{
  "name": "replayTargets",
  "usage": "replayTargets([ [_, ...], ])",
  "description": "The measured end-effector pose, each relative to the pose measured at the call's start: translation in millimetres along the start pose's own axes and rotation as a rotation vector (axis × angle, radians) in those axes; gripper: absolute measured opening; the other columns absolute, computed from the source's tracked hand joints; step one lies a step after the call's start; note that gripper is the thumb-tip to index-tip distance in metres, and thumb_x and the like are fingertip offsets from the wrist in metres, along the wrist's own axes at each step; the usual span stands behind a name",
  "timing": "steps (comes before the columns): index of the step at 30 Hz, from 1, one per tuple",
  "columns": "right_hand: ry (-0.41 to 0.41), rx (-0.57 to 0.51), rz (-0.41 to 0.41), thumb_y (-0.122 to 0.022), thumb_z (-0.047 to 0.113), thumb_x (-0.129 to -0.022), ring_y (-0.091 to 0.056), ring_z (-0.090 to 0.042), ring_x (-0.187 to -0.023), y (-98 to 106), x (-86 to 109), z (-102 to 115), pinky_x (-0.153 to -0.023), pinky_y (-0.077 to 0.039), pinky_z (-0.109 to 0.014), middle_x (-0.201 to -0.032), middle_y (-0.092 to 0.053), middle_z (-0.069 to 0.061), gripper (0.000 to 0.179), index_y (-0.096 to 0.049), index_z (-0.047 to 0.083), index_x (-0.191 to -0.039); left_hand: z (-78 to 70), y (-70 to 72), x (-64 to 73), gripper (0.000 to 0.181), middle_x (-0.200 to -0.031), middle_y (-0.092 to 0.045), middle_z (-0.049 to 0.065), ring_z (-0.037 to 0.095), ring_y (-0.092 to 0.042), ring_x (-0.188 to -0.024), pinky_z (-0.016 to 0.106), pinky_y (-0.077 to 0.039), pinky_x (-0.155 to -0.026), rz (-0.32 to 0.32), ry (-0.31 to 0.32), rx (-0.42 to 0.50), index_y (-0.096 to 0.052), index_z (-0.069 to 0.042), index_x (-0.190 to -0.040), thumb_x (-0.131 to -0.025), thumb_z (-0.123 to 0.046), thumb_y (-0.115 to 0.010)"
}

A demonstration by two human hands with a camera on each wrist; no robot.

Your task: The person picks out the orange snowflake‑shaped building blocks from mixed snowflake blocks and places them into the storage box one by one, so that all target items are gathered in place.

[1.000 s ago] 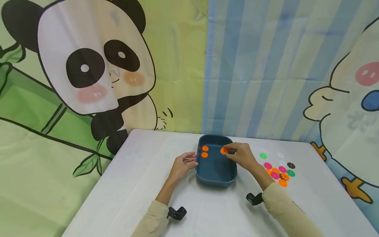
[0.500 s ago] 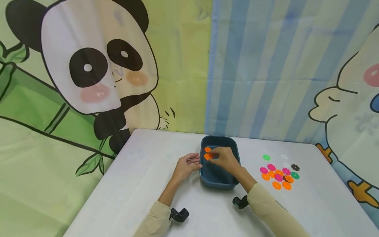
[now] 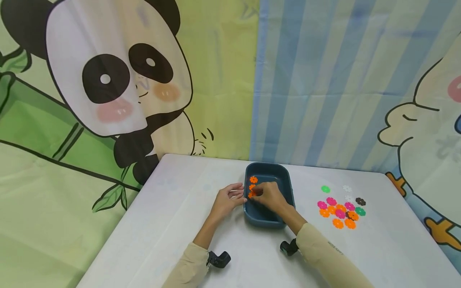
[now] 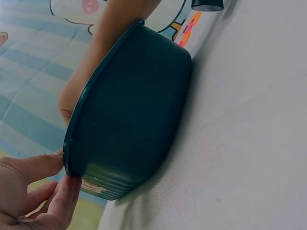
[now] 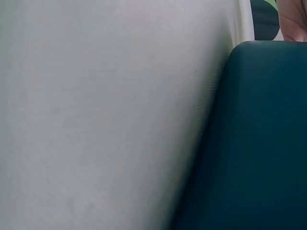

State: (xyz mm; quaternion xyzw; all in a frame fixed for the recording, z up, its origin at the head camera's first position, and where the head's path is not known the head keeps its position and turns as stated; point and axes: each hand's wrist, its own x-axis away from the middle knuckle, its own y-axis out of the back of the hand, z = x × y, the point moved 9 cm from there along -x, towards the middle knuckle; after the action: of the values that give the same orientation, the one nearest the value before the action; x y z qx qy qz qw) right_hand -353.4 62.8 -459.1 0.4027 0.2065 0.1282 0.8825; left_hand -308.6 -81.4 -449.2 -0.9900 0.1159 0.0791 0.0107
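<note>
Head view, from my end of the line: the blue tray (image 3: 264,223) sits flat on the white table (image 3: 180,196), straight ahead of the person. I take the step in hand to be laying an orange flower piece (image 3: 250,195) inside it, against the left wall. Two more, the far orange piece (image 3: 253,179) and the middle orange piece (image 3: 252,187), lie beyond it, the three making a row.

Right hand (image 3: 270,196): thumb and fingers together at the nearest piece, pinching it as far as I can judge; the right wrist view hides the fingertips from me. Left hand (image 3: 226,202): grips the tray's left rim between thumb and fingers, clear in the left wrist view. The hands are near each other but apart.

Next move, my judgement: let the piece down flat, lift away without dragging its neighbours, left hand steadying the tray.

Lie of things: the tray's long axis runs away from the person, and the row follows it along the wall. The pieces are round, so no long axis or pointing end; tilt of the pinched one I cannot tell. Loose flower pieces (image 3: 340,213) lie on the table, right of the tray, well apart from it
</note>
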Motion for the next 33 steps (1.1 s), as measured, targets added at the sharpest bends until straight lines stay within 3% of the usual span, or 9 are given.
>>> replayTargets([
  [5, -0.015, 0.017, 0.047, -0.083, 0.009, -0.077, -0.07, -0.016, -0.083, -4.5, -1.5, -2.9, -0.076, -0.06, -0.032, -0.093, -0.074, -0.006, 0.027, -0.076, 0.001, -0.102, 1.2, -0.5, -0.4, 0.057, -0.13, -0.051, 0.036, 0.048, -0.054, -0.118, 0.033, -0.053, -0.093, 0.005, 0.01, -0.004, -0.047, 0.016, -0.133, -0.081, 0.011, -0.07],
  [9, -0.003, 0.035, 0.065, -0.082, 0.008, -0.078, -0.07, -0.017, -0.083, -6.6, -3.2, -5.1, -0.076, -0.06, -0.033, -0.091, -0.074, -0.006, 0.023, -0.076, 0.002, -0.099, 13.4, 0.2, -5.8, 0.059, -0.131, -0.051, 0.035, 0.047, -0.054, -0.118, 0.027, -0.055, -0.089, 0.003, 0.014, -0.005, -0.046, 0.015, -0.134, -0.081, 0.011, -0.07],
  [14, 0.041, 0.064, 0.064, -0.082, 0.007, -0.078, -0.07, -0.016, -0.081, -7.9, -6.4, -5.0, -0.074, -0.061, -0.033, -0.088, -0.074, -0.006, 0.018, -0.076, 0.002, -0.095, 27.7, 3.0, -11.7, 0.059, -0.131, -0.054, 0.029, 0.042, -0.056, -0.118, 0.027, -0.055, -0.09, -0.022, 0.011, -0.006, -0.048, 0.011, -0.135, -0.081, 0.008, -0.073],
  [22, 0.068, 0.097, 0.07, -0.083, 0.009, -0.077, -0.067, -0.013, -0.074, -10.7, -8.9, -3.5, -0.071, -0.06, -0.032, -0.083, -0.073, -0.006, 0.016, -0.077, 0.002, -0.09, 32.2, 4.9, -11.7, 0.059, -0.128, -0.058, 0.023, 0.037, -0.059, -0.116, 0.027, -0.055, -0.089, -0.039, 0.012, -0.02, -0.051, 0.007, -0.135, -0.081, 0.005, -0.074],
  [26, 0.064, 0.105, 0.064, -0.083, 0.009, -0.077, -0.067, -0.014, -0.075, -10.9, -9.5, -3.9, -0.071, -0.06, -0.033, -0.082, -0.073, -0.006, 0.016, -0.076, 0.002, -0.089, 27.6, 2.9, -11.3, 0.059, -0.129, -0.056, 0.028, 0.042, -0.056, -0.117, 0.029, -0.054, -0.091, -0.024, 0.005, -0.005, -0.048, 0.011, -0.134, -0.081, 0.008, -0.073],
  [33, 0.058, 0.119, 0.062, -0.083, 0.01, -0.077, -0.066, -0.013, -0.074, -11.1, -10.1, -4.2, -0.072, -0.06, -0.033, -0.082, -0.073, -0.006, 0.016, -0.076, 0.003, -0.089, 4.9, -0.4, -2.5, 0.056, -0.131, -0.051, 0.036, 0.048, -0.052, -0.12, 0.034, -0.053, -0.094, 0.008, 0.004, 0.015, -0.047, 0.014, -0.133, -0.081, 0.012, -0.069],
])
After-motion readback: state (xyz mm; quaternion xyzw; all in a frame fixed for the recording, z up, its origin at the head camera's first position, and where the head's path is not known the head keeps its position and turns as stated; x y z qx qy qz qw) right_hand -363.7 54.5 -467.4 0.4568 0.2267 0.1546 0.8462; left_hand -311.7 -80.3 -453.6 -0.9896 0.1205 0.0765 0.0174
